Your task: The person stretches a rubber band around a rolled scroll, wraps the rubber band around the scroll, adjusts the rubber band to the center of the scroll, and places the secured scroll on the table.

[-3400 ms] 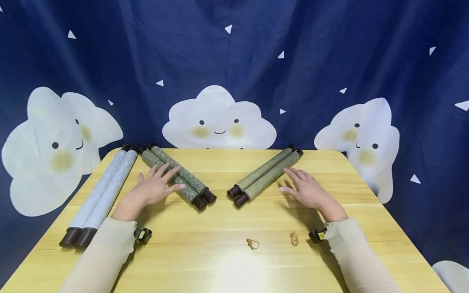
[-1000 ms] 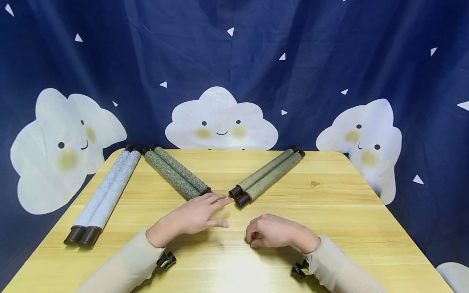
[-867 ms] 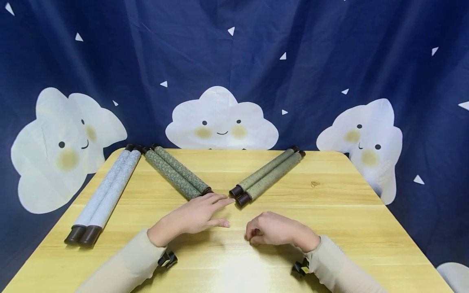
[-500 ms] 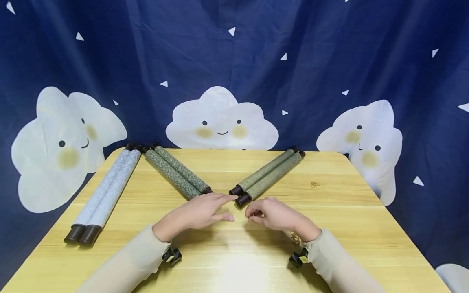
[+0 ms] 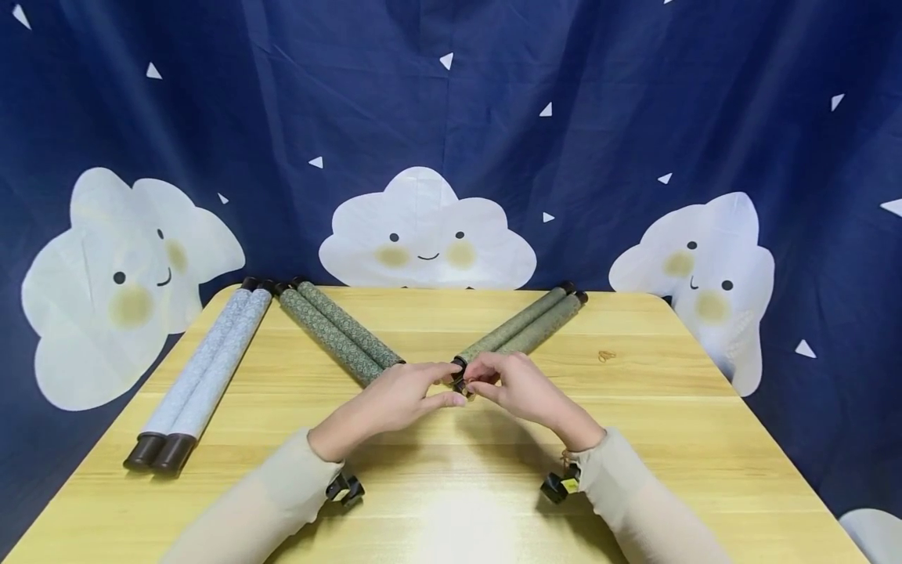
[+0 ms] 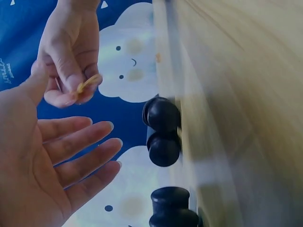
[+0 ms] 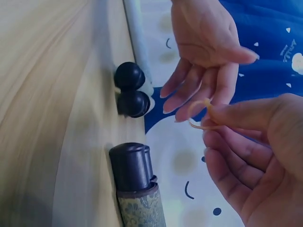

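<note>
A thin tan rubber band [image 7: 191, 116] is pinched between the thumb and fingertips of my right hand [image 5: 521, 389], its loop sticking out. My left hand [image 5: 395, 398] faces it, fingers extended and spread, holding nothing; in the right wrist view its fingertips are right by the loop. Both hands are above the near end of a pair of olive-green rolled scrolls [image 5: 502, 332], covering part of their dark end caps in the head view. Left of these lies a dark green pair of scrolls [image 5: 338, 333], its near caps hidden behind my left hand.
A pale blue pair of scrolls [image 5: 207, 364] lies along the left of the wooden table [image 5: 669, 486]. Another rubber band [image 5: 606, 356] rests at the right. One more [image 5: 565, 457] shows partly beside my right wrist. A dark blue curtain [image 5: 423, 94] hangs behind.
My right hand has picked a rubber band off the table and moved it forward and up toward the olive-green scrolls. My left hand has moved rightward from the dark green scrolls to meet it.
</note>
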Tool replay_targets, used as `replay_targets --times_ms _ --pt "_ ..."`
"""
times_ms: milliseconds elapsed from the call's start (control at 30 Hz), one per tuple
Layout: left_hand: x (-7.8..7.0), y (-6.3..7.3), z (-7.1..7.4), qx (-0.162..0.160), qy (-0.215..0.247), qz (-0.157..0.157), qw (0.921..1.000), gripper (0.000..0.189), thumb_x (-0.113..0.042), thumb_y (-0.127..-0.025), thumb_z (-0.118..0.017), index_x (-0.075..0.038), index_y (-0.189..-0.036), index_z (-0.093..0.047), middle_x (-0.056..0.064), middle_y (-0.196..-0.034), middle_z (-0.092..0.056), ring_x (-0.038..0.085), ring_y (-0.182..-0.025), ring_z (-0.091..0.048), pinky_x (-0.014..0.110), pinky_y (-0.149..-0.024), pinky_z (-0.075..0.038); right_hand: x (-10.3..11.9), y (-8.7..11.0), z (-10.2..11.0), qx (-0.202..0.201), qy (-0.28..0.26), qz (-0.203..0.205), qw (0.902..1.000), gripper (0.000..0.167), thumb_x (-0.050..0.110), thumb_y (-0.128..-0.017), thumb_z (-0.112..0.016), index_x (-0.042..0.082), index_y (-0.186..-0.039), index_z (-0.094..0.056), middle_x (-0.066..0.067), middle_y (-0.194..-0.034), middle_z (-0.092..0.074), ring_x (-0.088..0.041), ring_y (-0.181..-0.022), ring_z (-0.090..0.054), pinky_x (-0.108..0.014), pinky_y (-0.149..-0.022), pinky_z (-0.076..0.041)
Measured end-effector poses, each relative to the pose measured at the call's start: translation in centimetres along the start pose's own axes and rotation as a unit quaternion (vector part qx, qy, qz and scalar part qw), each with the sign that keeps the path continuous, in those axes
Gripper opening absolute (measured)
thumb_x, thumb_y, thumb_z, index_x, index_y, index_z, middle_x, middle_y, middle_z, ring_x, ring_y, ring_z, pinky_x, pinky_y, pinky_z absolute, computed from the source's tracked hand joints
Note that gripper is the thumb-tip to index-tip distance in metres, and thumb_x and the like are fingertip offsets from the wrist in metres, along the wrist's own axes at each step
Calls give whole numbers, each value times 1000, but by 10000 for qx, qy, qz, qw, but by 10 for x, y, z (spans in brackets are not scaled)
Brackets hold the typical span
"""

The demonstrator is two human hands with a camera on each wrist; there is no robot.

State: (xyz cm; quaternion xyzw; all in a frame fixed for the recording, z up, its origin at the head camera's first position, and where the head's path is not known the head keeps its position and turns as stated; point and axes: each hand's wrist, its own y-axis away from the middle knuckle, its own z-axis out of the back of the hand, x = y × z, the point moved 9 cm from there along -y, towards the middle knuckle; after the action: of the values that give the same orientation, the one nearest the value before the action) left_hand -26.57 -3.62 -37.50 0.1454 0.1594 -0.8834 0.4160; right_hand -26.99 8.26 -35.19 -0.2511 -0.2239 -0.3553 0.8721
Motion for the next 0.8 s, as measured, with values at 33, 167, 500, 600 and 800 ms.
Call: replay_targets --times_ms 33,167,500,600,800 --pt "0 -1 0 -68 80 24 9999 70 -67 -92 -42 -17 -140 -55 -5 -118 -68 19 -106 -65 41 -88 -53 -1 -1 1 -73 -98 -95 9999 6 12 -92 -70 14 -97 -68 9 -87 -69 -4 -78 -63 -25 -69 -54" --pt "0 -3 2 -295 452 72 9985 57 -63 -93 -47 -22 -130 -62 -12 -105 -70 12 -99 -66 37 -83 -54 -4 -1 2 -253 -482 -417 9976 5 14 -92 -70 14 -96 -68 9 -85 -69 -6 -76 -63 -26 -66 -54" --pt "-1 -2 8 -530 1081 81 9927 29 -47 -95 -58 -25 -110 -68 -16 -98 -69 4 -89 -64 26 -79 -53 -8 0 -2 -432 -1048 -498 9923 7 15 -92 -70 14 -99 -69 7 -88 -70 -11 -79 -65 -28 -70 -55" --pt "-1 -2 9 -529 1137 97 9921 24 -42 -95 -61 -24 -109 -68 -15 -98 -70 5 -90 -64 27 -79 -53 -9 0 -5 -451 -1275 -560 9892 8 14 -92 -70 12 -100 -69 4 -88 -70 -19 -80 -66 -28 -70 -55" --pt "-3 -2 10 -602 969 23 9935 16 -30 -94 -65 -20 -106 -67 -9 -99 -72 8 -91 -66 27 -79 -53 -14 -1 -15 -404 -1920 -867 9767 12 11 -92 -70 5 -101 -68 -4 -90 -70 -28 -83 -66 -30 -74 -56"
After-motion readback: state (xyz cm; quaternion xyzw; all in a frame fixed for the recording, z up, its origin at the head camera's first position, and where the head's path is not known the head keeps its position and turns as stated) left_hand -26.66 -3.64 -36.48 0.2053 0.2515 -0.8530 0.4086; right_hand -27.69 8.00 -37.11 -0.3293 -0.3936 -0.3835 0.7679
